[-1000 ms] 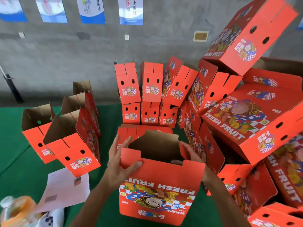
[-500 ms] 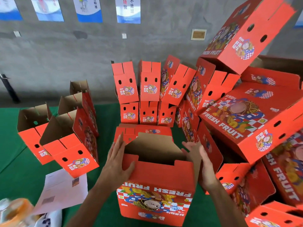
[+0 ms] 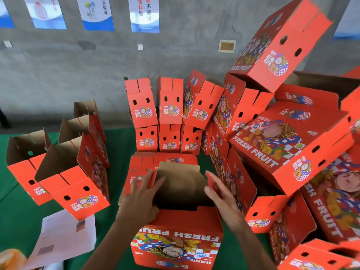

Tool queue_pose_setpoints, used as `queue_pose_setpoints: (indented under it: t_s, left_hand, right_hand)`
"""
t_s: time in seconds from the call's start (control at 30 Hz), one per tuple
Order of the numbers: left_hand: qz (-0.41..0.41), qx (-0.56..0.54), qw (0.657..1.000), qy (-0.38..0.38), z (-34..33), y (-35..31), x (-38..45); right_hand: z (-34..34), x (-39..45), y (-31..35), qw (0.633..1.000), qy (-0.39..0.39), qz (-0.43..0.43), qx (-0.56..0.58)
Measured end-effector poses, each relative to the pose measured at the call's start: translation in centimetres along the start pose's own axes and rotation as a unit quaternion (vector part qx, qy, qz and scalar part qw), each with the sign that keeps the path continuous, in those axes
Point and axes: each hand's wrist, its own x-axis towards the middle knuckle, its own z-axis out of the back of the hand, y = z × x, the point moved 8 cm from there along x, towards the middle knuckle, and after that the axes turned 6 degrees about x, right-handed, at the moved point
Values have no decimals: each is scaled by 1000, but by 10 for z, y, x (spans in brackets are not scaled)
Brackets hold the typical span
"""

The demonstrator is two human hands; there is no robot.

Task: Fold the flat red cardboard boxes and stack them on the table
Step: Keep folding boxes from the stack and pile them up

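Pressed by flat, straight-fingered left hand (image 3: 142, 197) and right hand (image 3: 222, 193), the side flaps of a half-folded red box (image 3: 177, 230) are steadied at lower centre, nothing clasped.

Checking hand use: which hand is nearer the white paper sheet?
Left. The left hand is on the box's left flap, beside the paper; the right hand is across the box.

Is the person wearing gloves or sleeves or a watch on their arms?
No. The left hand and the right hand are both bare, with no gloves, and no rings show on the fingers. Both forearms are uncovered as far as the picture shows, with no sleeves, watch or bracelet in view.
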Motion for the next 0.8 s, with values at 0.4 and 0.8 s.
queue_pose_setpoints:
  t_s: [0.4, 0.8]
  left_hand:
    - [-82, -135, 985, -74, -10, -7, -1]
    - [-43, -406, 906, -112, -3, 12, -1]
  right_hand:
    - [-2, 9, -21, 986, 18, -35, -160]
    - [-1, 10, -28, 995, -10, 31, -96]
